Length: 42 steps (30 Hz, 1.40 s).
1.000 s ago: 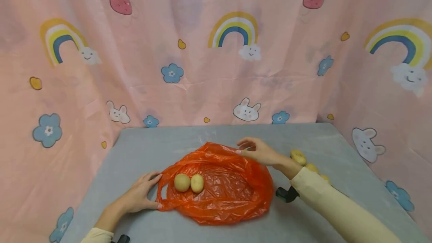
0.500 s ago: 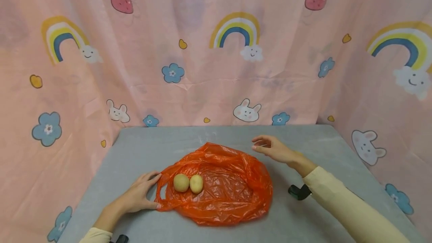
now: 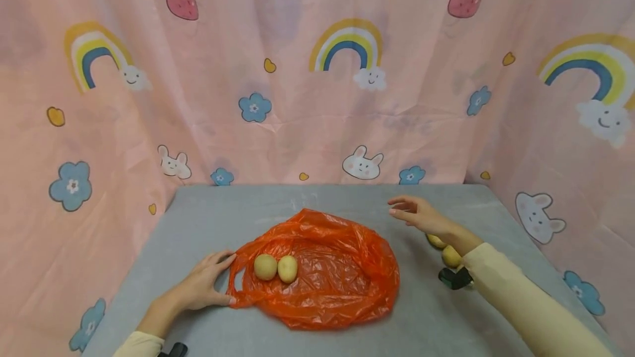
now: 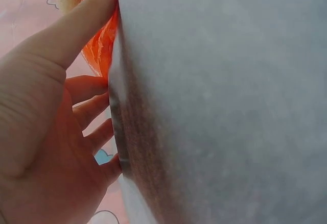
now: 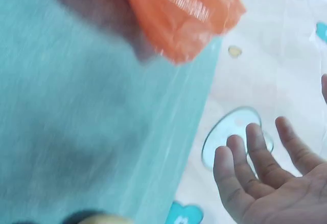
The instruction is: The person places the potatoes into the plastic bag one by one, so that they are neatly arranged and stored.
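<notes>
An orange-red plastic bag (image 3: 342, 266) lies spread on the table with its mouth facing up. Two potatoes (image 3: 288, 269), one browner and one yellower, sit side by side inside its left end. My left hand (image 3: 203, 282) rests at the bag's left handle, thumb and fingers spread apart and touching its edge. The left wrist view shows that thumb (image 4: 66, 35) against the orange plastic (image 4: 99, 48). Beyond the bag's right side, my right hand (image 3: 419, 215) hovers over the table with relaxed fingers, holding nothing, as the right wrist view confirms.
Several yellowish potatoes (image 3: 451, 257) lie right of the bag, partly hidden under my right forearm. The grey table (image 3: 238, 208) ends at a pink patterned curtain (image 3: 278, 147) behind and on both sides. A dark wrist device (image 3: 453, 278) hangs below my right wrist.
My right hand has moved off the bag's far right rim, away to the right towards the loose potatoes. The left hand, the bag and the two potatoes inside stay nearly unchanged.
</notes>
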{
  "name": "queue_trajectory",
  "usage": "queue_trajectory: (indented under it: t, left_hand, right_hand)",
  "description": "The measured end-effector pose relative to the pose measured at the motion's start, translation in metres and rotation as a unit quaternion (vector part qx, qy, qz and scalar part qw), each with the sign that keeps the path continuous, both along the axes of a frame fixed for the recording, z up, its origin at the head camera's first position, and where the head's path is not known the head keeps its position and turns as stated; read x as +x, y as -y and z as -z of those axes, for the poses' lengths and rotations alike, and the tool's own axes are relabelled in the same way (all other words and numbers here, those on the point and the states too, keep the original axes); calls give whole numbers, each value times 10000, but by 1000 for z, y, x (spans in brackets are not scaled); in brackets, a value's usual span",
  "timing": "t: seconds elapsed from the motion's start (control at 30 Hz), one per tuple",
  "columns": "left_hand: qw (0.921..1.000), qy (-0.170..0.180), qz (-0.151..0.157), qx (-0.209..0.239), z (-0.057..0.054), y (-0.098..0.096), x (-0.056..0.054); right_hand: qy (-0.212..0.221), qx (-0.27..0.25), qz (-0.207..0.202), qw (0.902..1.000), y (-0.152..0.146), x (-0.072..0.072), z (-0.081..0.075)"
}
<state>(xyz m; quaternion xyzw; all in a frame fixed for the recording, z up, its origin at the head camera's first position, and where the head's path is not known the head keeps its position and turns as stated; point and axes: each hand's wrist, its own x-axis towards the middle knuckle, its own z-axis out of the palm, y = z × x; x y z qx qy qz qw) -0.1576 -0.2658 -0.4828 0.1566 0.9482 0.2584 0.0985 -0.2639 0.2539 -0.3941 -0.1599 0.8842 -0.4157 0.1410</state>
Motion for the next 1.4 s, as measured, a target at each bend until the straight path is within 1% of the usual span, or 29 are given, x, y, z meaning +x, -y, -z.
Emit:
queue_trajectory:
  t: [0.13, 0.27, 0.4, 0.6, 0.83, 1.07, 1.23, 1.4]
  left_hand:
    - [10000, -7, -7, -36, -1, 1, 1]
    - [9999, -125, -3, -59, -3, 3, 0]
    - [9998, -163, 42, -107, -5, 3, -2]
    - [9998, -146, 72, -147, -1, 1, -3]
    - [9999, -63, 40, -74, 1, 0, -2]
    - [9999, 29, 8, -109, 1, 0, -2]
    - [9999, 41, 1, -148, 2, 0, -2]
    - [9999, 57, 5, -88, 2, 0, -2]
  right_hand:
    - [2, 63, -7, 10000, -15, -6, 4]
    - [50, 113, 32, 9999, -28, -11, 9]
    - [121, 219, 104, 9996, -42, -13, 10]
    - [37, 535, 132, 9985, -64, -12, 13]
    - [-273, 777, -70, 9966, -90, -12, 24]
    - [-188, 969, -440, 9941, -113, -13, 36]
    - [-152, 853, -700, 9938, -120, -13, 44]
    - [-217, 839, -726, 9936, -119, -12, 48]
